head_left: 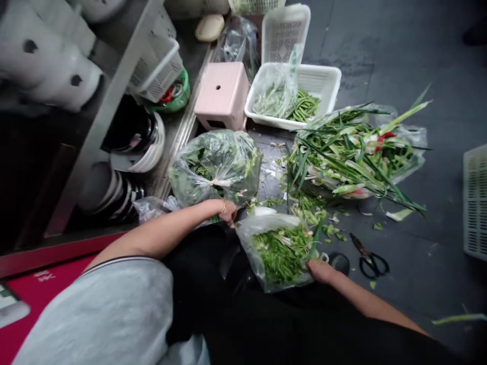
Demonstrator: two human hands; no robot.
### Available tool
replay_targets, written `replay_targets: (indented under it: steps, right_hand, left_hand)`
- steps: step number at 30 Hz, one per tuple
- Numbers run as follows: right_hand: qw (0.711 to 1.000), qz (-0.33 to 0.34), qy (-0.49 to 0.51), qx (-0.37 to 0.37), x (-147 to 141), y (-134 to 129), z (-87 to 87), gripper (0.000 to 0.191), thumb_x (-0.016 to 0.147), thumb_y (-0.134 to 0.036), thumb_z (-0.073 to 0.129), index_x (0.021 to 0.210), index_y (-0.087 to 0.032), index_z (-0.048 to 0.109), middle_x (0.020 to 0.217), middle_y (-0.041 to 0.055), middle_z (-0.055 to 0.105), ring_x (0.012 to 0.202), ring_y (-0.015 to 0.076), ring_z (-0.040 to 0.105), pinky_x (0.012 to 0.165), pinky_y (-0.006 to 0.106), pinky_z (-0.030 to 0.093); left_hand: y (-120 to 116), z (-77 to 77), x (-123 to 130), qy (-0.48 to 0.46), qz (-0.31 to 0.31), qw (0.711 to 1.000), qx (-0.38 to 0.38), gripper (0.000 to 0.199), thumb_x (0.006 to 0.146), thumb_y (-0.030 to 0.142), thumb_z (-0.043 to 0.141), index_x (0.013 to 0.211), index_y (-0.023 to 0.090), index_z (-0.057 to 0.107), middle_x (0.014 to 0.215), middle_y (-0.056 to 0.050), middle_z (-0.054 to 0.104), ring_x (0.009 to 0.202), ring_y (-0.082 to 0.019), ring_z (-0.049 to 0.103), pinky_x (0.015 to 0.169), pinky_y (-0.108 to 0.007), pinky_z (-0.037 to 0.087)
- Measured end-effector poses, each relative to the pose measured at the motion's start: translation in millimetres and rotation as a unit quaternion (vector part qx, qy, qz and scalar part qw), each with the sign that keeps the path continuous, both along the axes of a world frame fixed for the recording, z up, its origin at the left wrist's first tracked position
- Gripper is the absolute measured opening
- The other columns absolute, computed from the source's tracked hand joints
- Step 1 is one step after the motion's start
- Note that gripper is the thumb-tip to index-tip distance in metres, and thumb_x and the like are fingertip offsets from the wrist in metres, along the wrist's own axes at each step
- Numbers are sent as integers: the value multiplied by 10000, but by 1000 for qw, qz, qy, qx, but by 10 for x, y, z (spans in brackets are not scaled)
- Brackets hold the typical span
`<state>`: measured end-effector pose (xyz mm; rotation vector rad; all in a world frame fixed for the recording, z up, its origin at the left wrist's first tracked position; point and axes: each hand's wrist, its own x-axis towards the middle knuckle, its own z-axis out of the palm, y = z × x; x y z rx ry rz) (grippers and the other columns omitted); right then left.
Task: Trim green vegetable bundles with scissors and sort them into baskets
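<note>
Editor: Reading by a clock face centred on the view, what is at left?

Photographer: Stacked round black-and-white bowls (104,190) sit at nine o'clock on a low shelf. At eleven, a white perforated plastic basket (162,76) rests over a green plastic basket (181,96). Nearer the centre, toward ten, a gathered clear plastic bag of broad leafy greens (215,167) stands below a pale pink plastic stool (222,91).

Editor: And the hands?

Photographer: The left hand (227,213), a gold-coloured bangle at its wrist, is at seven o'clock, fingers curled closed on the upper-left corner of a clear plastic bag of fine green herbs (281,253). That bag is at five, open-mouthed, between both hands, above dark clothing. Beyond, at one o'clock, a white rectangular plastic tray (331,94) holds long green beans (305,105) and another clear bag (276,96). The right hand (320,270), between four and five, pinches the herb bag's lower-right edge, fingers closed and partly hidden.

Editor: Farther right?

Photographer: Long green stalks and leaf trimmings (353,154) spill over clear plastic between two and three. Black-handled scissors (370,258) lie on the dark grey floor (426,253) at four. A pale perforated plastic basket (476,203) stands at three, cut by the frame.
</note>
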<state>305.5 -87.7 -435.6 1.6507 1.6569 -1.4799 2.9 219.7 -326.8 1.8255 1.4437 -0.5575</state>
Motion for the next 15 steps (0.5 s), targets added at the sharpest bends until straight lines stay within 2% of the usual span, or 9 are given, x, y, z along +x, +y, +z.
replay_targets:
  steps: [1, 3, 5, 6, 8, 10, 12, 15]
  right_hand:
    - [1000, 13, -14, -2, -31, 57, -37, 59, 626, -256, 600, 635, -262, 657, 856, 173, 716, 872, 294, 698, 758, 368, 520]
    - [999, 37, -38, -7, -65, 230, -54, 89, 650, -305, 619, 646, -238, 678, 886, 209, 709, 909, 330, 691, 768, 401, 526]
    - [997, 58, -56, -8, -90, 430, 25, 177, 692, -360, 621, 696, -203, 702, 909, 236, 701, 916, 357, 685, 757, 425, 531]
    - [996, 65, -64, -4, -104, 521, 102, 224, 716, -374, 613, 744, -176, 715, 921, 248, 696, 919, 370, 682, 756, 440, 530]
    - [994, 71, -81, 20, -132, 640, 316, 316, 782, -357, 561, 912, -114, 716, 975, 264, 683, 952, 385, 669, 784, 467, 519]
    - [992, 57, -97, 64, -134, 629, 584, 398, 857, -322, 462, 1121, -96, 655, 1091, 256, 655, 1003, 363, 654, 835, 465, 500]
    - [989, 9, -95, 116, -84, 480, 874, 449, 906, -322, 372, 1262, -136, 573, 1226, 221, 606, 1054, 317, 638, 890, 430, 482]
    - [985, -78, -30, 149, 64, 153, 1315, 451, 922, -406, 362, 1291, -228, 553, 1305, 143, 580, 1112, 262, 612, 934, 361, 468]
  left_hand:
    - [75, 41, -82, 33, -30, 999, 10, 255, 651, 413, 708, 543, 190, 648, 539, -69, 602, 624, -243, 637, 656, -318, 504]
    - [285, 105, -258, 105, -51, 989, 94, 337, 752, 481, 615, 683, 161, 693, 738, -136, 661, 816, -301, 657, 749, -355, 494]
    - [455, 110, -420, 151, -23, 971, 187, 362, 803, 445, 569, 876, 115, 697, 959, -202, 652, 978, -345, 619, 821, -389, 474]
    - [500, 84, -484, 157, -8, 965, 208, 362, 793, 404, 591, 958, 95, 680, 1043, -224, 628, 1028, -353, 595, 851, -397, 462]
    - [519, -12, -568, 140, -7, 965, 220, 387, 747, 318, 649, 1053, 80, 643, 1143, -238, 584, 1101, -350, 547, 919, -404, 428]
    - [501, -130, -608, 103, -14, 968, 230, 328, 768, 249, 615, 1061, 102, 637, 1168, -216, 577, 1157, -320, 508, 990, -404, 373]
    - [500, -224, -631, 66, -9, 970, 236, 231, 803, 189, 542, 995, 133, 657, 1132, -182, 604, 1170, -284, 500, 1021, -391, 336]
    - [528, -265, -652, 24, 29, 973, 226, 167, 781, 173, 523, 844, 157, 677, 983, -132, 662, 1075, -261, 551, 938, -340, 381]
